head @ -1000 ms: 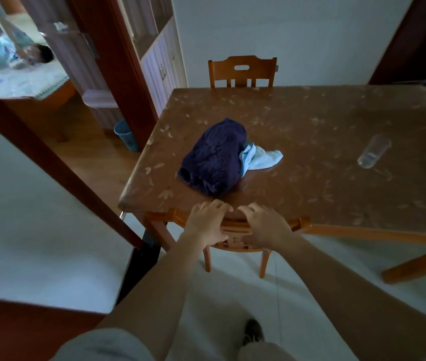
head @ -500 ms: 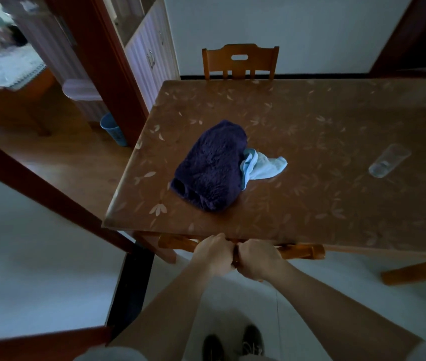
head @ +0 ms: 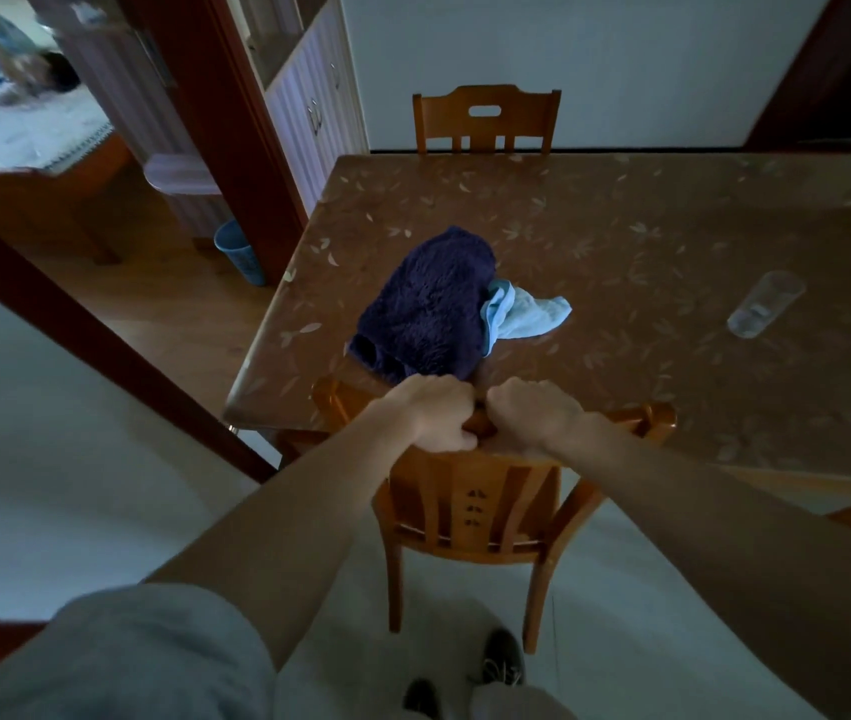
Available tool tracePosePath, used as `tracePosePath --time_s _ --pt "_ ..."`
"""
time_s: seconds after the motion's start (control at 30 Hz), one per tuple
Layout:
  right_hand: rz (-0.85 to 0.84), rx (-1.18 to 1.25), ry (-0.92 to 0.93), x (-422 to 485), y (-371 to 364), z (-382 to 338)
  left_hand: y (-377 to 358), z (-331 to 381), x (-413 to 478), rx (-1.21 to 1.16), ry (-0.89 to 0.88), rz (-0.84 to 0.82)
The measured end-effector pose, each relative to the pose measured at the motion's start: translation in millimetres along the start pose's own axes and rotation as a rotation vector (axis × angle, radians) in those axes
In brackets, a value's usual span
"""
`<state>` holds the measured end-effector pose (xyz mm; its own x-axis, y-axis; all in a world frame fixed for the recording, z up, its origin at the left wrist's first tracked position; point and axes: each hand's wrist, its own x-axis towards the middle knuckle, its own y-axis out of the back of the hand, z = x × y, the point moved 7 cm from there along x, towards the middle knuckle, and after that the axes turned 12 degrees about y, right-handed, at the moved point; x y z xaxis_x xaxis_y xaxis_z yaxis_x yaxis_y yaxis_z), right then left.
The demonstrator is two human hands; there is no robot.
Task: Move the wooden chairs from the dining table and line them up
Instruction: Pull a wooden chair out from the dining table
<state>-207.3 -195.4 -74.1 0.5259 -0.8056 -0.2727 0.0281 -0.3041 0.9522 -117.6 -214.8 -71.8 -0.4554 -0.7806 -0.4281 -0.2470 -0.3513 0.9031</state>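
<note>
Both hands were clamped on the top rail of the near chair (head: 470, 506), side by side and almost touching: the left hand (head: 436, 415) curled over the rail left of its middle, the right hand (head: 529, 415) over it just to the right, fingers wrapped down the far side and thumbs tucked on the near face. The rail ran out past each fist, its left end low beside the left wrist and its right end well off beyond the right wrist.

Below the hands the slatted chair back dropped to the seat rail and two back legs, which stood on the pale floor (head: 101, 485) just ahead of the person's shoes (head: 503, 659). The chair's front part was hidden, so how far it sat under the bench could not be told.

Directly beyond the knuckles lay the bench (head: 672, 241), its near edge just behind the rail. A dark blue towel (head: 426, 309) lay close past the left hand, with a light blue cloth (head: 524, 317) touching its right side. Further right of the right hand, well apart, a clear glass (head: 766, 304) lay on its side. At the far edge of the bench, straight ahead of the hands, a second chair (head: 485, 119) stood pushed in against it, before the white wall.

Off to the left of the left arm stood a dark door frame (head: 236, 122), a cabinet (head: 309, 101) behind it, and a blue bin (head: 238, 257) on the wooden floor.
</note>
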Motion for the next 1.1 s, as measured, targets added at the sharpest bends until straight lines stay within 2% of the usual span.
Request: tracePosePath --time_s 0.2,0.47,0.67,0.83,1.1 --pt "-0.038 0.047 -0.036 -34 12 -43 0 6 -52 -0.108 -0.103 -0.072" --pt "-0.082 0.044 -0.062 -99 -1 -140 -32 22 -164 -0.189 -0.18 -0.052" --pt "-0.088 0.066 -0.095 -167 -19 -204 -55 52 -249 -0.133 -0.113 -0.068" --pt "-0.015 0.024 -0.087 -224 -32 -260 -79 74 -328 -0.118 0.032 -0.102" --pt "0.02 -0.054 -0.092 -287 -51 -347 -94 100 -460 -0.09 0.042 -0.067"
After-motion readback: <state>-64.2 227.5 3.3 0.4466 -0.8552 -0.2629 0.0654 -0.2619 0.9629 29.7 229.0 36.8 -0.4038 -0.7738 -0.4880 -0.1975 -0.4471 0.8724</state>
